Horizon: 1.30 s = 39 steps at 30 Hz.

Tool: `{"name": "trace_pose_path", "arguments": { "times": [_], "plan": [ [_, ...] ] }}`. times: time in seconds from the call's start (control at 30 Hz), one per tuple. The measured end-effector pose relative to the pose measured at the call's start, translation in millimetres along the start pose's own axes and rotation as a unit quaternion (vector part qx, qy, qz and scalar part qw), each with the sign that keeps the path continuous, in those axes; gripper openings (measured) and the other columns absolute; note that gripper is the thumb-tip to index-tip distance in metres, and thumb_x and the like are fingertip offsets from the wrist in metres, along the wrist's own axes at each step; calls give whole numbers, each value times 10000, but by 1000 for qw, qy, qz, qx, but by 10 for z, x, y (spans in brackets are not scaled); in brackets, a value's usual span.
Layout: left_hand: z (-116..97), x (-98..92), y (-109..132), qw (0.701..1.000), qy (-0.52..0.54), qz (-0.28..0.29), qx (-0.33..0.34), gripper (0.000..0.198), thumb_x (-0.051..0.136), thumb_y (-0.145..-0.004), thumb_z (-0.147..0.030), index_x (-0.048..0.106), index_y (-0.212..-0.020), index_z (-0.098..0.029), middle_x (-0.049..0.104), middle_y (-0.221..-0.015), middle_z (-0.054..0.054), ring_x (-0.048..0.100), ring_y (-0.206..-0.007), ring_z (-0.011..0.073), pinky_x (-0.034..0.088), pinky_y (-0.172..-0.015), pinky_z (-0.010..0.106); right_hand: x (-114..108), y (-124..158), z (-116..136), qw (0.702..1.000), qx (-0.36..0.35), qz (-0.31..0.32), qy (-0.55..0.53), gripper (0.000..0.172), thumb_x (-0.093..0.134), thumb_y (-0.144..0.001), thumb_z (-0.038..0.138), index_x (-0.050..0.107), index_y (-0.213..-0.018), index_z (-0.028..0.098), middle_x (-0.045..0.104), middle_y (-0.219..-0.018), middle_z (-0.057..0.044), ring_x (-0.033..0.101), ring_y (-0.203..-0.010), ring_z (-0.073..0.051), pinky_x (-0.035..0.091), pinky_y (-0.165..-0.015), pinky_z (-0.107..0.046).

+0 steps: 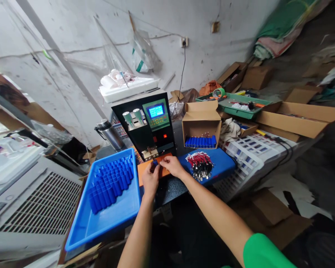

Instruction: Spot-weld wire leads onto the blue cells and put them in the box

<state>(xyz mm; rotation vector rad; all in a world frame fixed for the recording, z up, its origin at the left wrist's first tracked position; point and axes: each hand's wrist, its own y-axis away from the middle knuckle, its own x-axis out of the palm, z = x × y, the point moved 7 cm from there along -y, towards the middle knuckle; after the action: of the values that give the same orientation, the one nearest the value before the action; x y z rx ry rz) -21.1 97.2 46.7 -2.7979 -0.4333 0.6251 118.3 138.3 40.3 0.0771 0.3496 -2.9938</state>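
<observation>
My left hand (150, 178) is closed around a blue battery cell (155, 162), of which only a small part shows between the fingers. Close beside it, my right hand (171, 165) is pinched at the cell's end; whatever those fingertips hold is too small to make out. Both hands are over an orange board (142, 172), right below the electrodes (150, 153) of a black spot welder (139, 137) with a lit screen. To the left, a blue tray (111, 226) carries rows of upright blue cells (111, 186). Red, black and white wire leads (200, 165) lie piled on a blue surface at the right.
An open cardboard box (187, 126) contains blue cells with leads. Behind it is a green tray (237, 113) with tape and tools. A steel flask (110, 134) stands left of the welder. White plastic crates (245, 152) and a long carton (301, 124) are at right.
</observation>
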Motion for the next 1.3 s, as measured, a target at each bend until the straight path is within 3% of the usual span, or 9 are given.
{"name": "trace_pose_path", "arguments": {
  "times": [0.1,0.23,0.4,0.6,0.8,1.03,1.2,1.3],
  "plan": [
    [-20,-29,23,999,43,8,6,380,630,-829,-408,680,-1110,-158,737,-1027,86,682,-931,210,522,-866,339,-21,2,-27,1000,8,-16,-18,238,613,-755,375,588,-616,184,550,-563,23,512,-595,-144,377,-568,-242],
    [59,-217,186,998,45,-50,9,377,560,-882,-432,667,-1128,-167,708,-1142,113,667,-1045,225,514,-941,380,-37,7,-57,999,20,-34,-38,238,621,-753,378,598,-616,185,539,-536,28,510,-567,-142,380,-556,-243],
    [-4,-285,397,990,-95,-37,93,293,572,-873,-409,696,-1020,-188,727,-971,92,662,-918,231,512,-842,377,-29,5,-79,995,36,-24,-85,280,631,-742,397,566,-569,188,485,-482,45,426,-470,-105,344,-491,-226],
    [-77,-183,338,978,-164,-7,128,207,586,-868,-358,726,-890,-207,697,-773,53,620,-729,195,465,-723,333,-35,17,-84,993,47,-22,-107,311,645,-751,409,553,-559,182,482,-473,48,415,-444,-89,332,-455,-210],
    [-29,-170,254,989,-118,20,87,205,559,-871,-345,708,-845,-207,683,-773,49,620,-725,188,465,-703,310,101,107,30,993,-1,94,-76,155,690,-729,307,663,-738,154,658,-679,7,567,-604,-112,450,-606,-230],
    [-115,-141,202,988,-124,32,84,192,536,-865,-338,667,-804,-211,644,-754,39,603,-737,189,465,-712,313,142,151,-10,992,-12,106,-68,146,661,-778,302,655,-776,157,665,-700,5,593,-629,-119,468,-627,-233],
    [-169,-177,260,988,-104,-12,111,141,563,-848,-302,640,-912,-203,628,-980,82,620,-927,217,510,-833,349,40,120,16,996,-11,48,-70,139,679,-734,295,647,-710,162,652,-671,6,573,-622,-123,455,-605,-230],
    [-200,-124,276,984,-105,3,144,225,572,-844,-262,643,-1053,-214,582,-1221,113,572,-1166,249,482,-983,389,-34,102,36,994,5,19,-108,170,677,-712,324,634,-657,169,605,-593,20,528,-556,-116,417,-544,-226]
  ]
}}
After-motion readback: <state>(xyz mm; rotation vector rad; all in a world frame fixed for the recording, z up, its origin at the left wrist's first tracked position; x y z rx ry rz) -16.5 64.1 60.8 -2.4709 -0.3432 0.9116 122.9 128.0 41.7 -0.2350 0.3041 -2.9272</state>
